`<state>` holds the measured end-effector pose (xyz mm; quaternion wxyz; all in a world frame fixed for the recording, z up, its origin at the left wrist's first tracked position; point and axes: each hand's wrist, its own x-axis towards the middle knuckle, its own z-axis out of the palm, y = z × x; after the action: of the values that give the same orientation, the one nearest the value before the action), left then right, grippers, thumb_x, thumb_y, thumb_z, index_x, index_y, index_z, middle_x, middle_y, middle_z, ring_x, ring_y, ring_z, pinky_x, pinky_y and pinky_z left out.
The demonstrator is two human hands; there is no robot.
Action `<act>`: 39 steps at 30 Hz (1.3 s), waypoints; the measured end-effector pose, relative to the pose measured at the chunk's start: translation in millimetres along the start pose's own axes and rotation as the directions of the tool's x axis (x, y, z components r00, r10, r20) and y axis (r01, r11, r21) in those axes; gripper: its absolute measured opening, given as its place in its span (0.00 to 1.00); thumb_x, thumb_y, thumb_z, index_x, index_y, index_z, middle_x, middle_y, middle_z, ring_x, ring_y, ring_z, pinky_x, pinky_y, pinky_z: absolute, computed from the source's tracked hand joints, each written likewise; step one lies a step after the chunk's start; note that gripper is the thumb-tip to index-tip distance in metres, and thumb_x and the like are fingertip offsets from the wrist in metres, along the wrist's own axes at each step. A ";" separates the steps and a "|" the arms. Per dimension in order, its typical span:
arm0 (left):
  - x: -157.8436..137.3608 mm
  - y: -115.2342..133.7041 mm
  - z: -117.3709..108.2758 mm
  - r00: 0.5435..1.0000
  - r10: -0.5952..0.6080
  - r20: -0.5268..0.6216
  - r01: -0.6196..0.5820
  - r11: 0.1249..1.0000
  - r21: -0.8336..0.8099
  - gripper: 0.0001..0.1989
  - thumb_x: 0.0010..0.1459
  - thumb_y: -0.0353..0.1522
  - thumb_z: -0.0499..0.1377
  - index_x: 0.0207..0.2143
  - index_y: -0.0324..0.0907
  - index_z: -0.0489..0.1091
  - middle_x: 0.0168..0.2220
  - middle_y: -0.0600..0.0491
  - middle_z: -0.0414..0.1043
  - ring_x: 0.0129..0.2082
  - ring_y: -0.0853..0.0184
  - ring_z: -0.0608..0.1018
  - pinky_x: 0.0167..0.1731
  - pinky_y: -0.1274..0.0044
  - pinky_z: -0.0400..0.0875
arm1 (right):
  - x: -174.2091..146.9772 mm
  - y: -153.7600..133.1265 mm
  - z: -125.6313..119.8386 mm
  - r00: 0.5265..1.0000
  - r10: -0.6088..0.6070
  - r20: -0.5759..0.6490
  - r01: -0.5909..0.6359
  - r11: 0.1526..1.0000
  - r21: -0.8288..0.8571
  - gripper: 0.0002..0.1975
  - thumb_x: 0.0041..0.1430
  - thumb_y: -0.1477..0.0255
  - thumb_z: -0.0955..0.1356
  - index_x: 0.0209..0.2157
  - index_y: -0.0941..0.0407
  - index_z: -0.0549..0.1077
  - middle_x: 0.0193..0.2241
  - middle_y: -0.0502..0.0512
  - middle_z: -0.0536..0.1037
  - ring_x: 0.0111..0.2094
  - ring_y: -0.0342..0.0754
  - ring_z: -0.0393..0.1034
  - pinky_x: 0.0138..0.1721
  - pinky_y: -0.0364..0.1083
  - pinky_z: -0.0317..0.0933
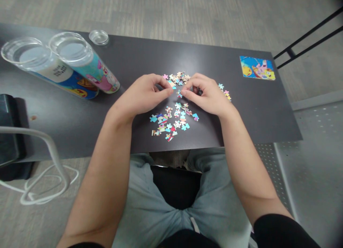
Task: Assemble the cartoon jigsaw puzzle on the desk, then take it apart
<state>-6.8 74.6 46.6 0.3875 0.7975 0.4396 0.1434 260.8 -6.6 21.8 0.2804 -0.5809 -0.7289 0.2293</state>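
Over the dark table my right hand (205, 92) pinches a small jigsaw puzzle piece (179, 94) with blue and red on it, between thumb and forefinger. My left hand (151, 92) faces it, thumb and forefinger brought together; a light blue and peach piece (172, 84) shows at its fingertips, and whether it is held I cannot tell. Nearer to me lies a loose spread of colourful puzzle pieces (182, 116), several of them light blue. Beyond the fingertips is a heap of mostly beige pieces (180, 77), partly hidden by my hands. More pieces (227, 94) lie beside my right wrist.
Two clear-topped tubes with cartoon prints, one blue (77, 85) and one turquoise (100, 73), stand at the left. A clear round lid (99, 37) lies behind them. At the right is a cartoon picture card (257, 68). A white cable (50, 144) loops by a black device (9, 130).
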 end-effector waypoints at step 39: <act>5.1 -22.1 19.6 0.959 0.029 -0.284 0.028 0.980 0.196 0.10 0.68 0.40 0.78 0.50 0.52 0.88 0.57 0.49 0.87 0.45 0.56 0.84 0.53 0.57 0.79 | -6.1 18.6 -8.3 0.997 0.044 -0.068 -0.058 0.974 -0.221 0.08 0.79 0.59 0.76 0.51 0.46 0.85 0.55 0.63 0.88 0.57 0.70 0.85 0.71 0.75 0.68</act>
<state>-5.7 76.1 16.7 0.2388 0.8032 0.5028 0.2123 280.8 -8.5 14.8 0.2303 -0.6343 -0.7256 0.1349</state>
